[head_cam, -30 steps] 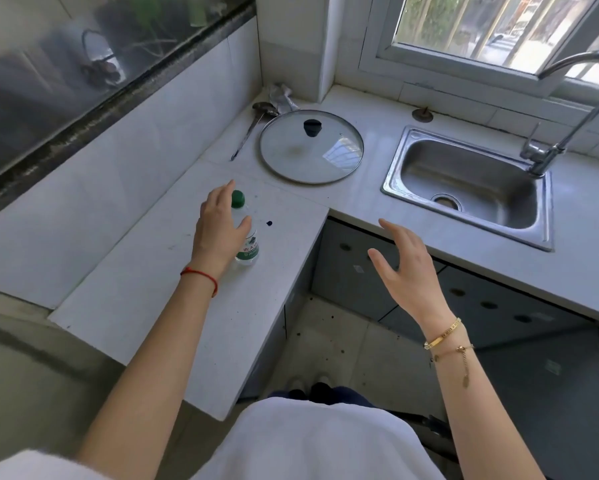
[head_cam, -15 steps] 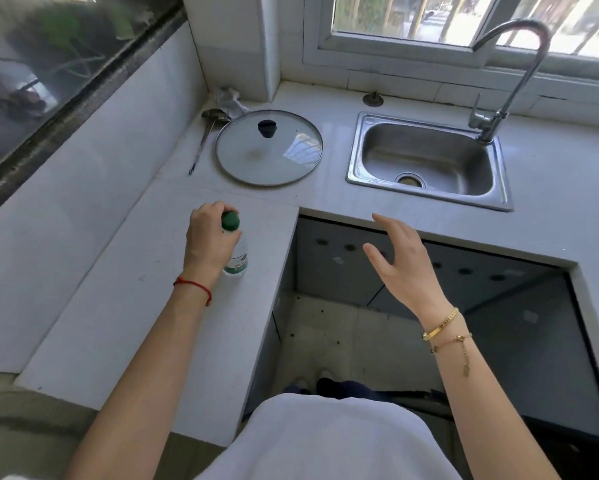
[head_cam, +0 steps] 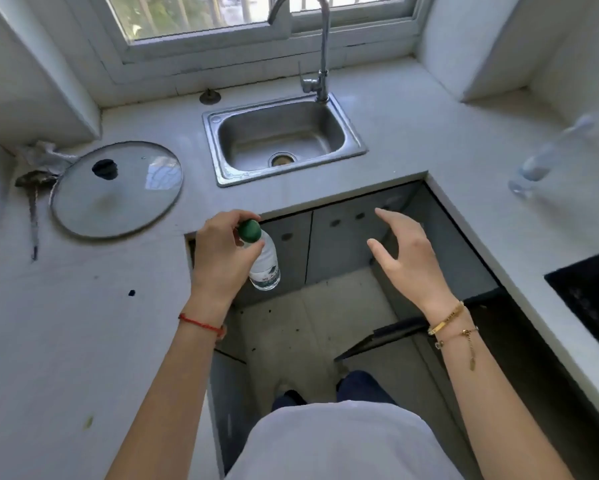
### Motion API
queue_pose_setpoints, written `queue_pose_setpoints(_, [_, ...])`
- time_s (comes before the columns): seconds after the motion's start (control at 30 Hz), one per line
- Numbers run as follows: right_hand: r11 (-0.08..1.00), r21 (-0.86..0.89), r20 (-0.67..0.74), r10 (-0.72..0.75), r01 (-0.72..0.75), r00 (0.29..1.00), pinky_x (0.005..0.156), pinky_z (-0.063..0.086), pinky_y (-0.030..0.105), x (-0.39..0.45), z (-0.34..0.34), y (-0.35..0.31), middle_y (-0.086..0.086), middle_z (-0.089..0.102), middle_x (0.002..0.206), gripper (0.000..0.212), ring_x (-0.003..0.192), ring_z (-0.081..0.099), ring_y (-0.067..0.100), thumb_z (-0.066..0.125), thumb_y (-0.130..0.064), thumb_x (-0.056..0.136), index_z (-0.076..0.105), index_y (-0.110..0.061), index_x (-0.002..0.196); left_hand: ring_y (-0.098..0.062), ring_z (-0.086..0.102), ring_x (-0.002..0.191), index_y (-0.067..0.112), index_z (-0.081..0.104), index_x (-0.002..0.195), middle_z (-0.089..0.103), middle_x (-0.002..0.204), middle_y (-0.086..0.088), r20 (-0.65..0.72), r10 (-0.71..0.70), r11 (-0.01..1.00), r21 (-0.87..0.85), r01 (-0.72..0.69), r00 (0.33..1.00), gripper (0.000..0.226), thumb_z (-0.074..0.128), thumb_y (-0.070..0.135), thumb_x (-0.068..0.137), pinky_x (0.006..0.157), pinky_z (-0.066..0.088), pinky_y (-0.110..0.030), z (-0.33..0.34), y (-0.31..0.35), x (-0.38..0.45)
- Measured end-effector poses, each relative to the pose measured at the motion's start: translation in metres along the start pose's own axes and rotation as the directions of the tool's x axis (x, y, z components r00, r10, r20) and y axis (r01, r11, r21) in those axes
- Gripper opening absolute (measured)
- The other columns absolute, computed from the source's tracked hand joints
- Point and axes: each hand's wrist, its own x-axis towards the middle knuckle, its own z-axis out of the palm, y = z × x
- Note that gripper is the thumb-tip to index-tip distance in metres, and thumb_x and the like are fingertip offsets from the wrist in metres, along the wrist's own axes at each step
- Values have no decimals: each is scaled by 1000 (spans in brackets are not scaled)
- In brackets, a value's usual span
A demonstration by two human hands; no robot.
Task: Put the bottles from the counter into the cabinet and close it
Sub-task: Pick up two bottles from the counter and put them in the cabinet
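Note:
My left hand (head_cam: 222,254) grips a small clear bottle (head_cam: 265,265) with a green cap near its neck, holding it in the air past the counter's edge, in front of the grey cabinet doors (head_cam: 339,244) under the sink. My right hand (head_cam: 405,258) hovers open, fingers spread, in front of the same doors and touches nothing. A second clear bottle (head_cam: 547,157), blurred, stands on the right counter. A dark cabinet door (head_cam: 381,336) on the right side stands swung open above the floor.
A steel sink (head_cam: 284,140) with a tall tap (head_cam: 320,46) sits under the window. A glass pot lid (head_cam: 116,188) and a ladle (head_cam: 33,199) lie on the left counter. A black hob (head_cam: 589,299) fills the right edge. My feet stand on the tiled floor.
My left hand closed on the green-capped bottle, lifted it off the left counter and carried it right, over the floor. The view swung right, bringing the right counter and its bottle into sight.

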Motion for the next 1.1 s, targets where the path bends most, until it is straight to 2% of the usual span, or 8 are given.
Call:
queue_pose_setpoints(0.13, [991,-57,-89,113,-119,990,113,32,31,-8,-39,43,0,50,140,50,133,41,15,58,-28,93,44,-18,140,-15,62,81,16,72,100,70,94,2,113,94,995,-53,-88,989,29,76,7,73,76,54,-28,43,37,20])
queue_pose_setpoints(0.27, [974,-97,-183,184,-204,966,109,27,24,-5,-79,84,2,50,140,48,132,41,18,57,-27,94,45,-16,139,-15,58,81,16,72,100,70,95,1,186,164,983,-108,-145,969,31,75,4,73,75,53,-29,89,74,34])
queue_pose_setpoints(0.4, [962,-104,-250,219,-251,943,109,26,24,7,-118,134,4,49,141,48,134,39,20,57,-25,94,45,-14,140,-11,57,79,18,71,102,70,97,2,242,199,977,-122,-174,950,33,74,4,72,73,46,-19,138,115,49])
queue_pose_setpoints(0.53, [962,-122,-302,199,-245,932,108,34,32,38,-163,194,8,53,135,47,127,45,26,58,-25,93,48,-11,136,-6,54,74,17,71,102,70,96,3,246,208,975,-130,-181,947,32,74,4,72,69,39,-9,186,160,62])
queue_pose_setpoints(0.77, [948,-141,-372,215,-284,903,102,34,32,125,-241,294,17,53,131,43,123,45,34,58,-18,91,50,-5,131,-2,54,69,17,72,101,69,94,3,214,181,980,-126,-156,960,31,73,5,73,63,37,-2,270,230,82])
queue_pose_setpoints(0.83, [950,-156,-356,203,-272,912,102,33,32,152,-254,324,17,52,130,43,123,45,35,58,-18,90,50,-5,130,-2,55,71,18,72,102,68,92,5,202,164,981,-133,-139,966,31,73,4,73,65,38,-4,292,246,88])
queue_pose_setpoints(0.93, [944,-172,-331,216,-283,919,105,33,35,190,-263,365,18,49,135,47,125,43,38,57,-19,90,48,-5,133,-8,57,74,18,72,102,66,92,5,191,138,983,-143,-111,972,32,73,3,74,71,46,-16,322,268,96])
queue_pose_setpoints(1.1, [930,-176,-214,283,-322,935,104,36,39,238,-261,411,18,45,138,53,126,41,39,55,-20,89,43,-8,139,-16,61,79,18,72,103,68,94,3,168,118,989,-108,-101,979,33,73,4,73,78,55,-31,358,291,109])
